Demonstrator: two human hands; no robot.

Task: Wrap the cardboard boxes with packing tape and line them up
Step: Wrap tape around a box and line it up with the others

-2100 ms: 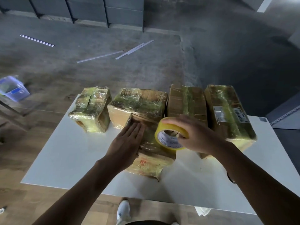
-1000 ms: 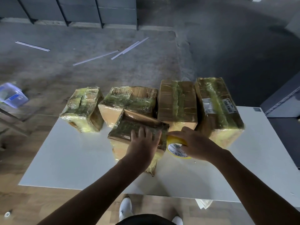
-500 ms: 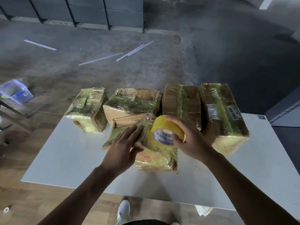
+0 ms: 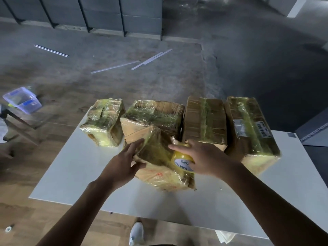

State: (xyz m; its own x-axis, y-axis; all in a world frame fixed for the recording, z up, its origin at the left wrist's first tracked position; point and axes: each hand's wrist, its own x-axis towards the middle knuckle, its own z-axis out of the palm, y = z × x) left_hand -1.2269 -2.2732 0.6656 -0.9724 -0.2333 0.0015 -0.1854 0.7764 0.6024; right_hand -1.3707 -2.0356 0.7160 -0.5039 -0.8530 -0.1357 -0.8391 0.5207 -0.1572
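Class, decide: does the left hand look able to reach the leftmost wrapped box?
Probably yes: only bare table lies between the left hand and the leftmost box, though it would first have to let go of the front box.

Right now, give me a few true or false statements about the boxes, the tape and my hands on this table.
1. The right hand holds a blue roll. False: the tape roll it holds is yellow.
2. The left hand rests on the front box. True.
3. The labelled box is leftmost in the back row. False: it is rightmost.
4. A clear plastic bin sits off to the left of the white table. True.
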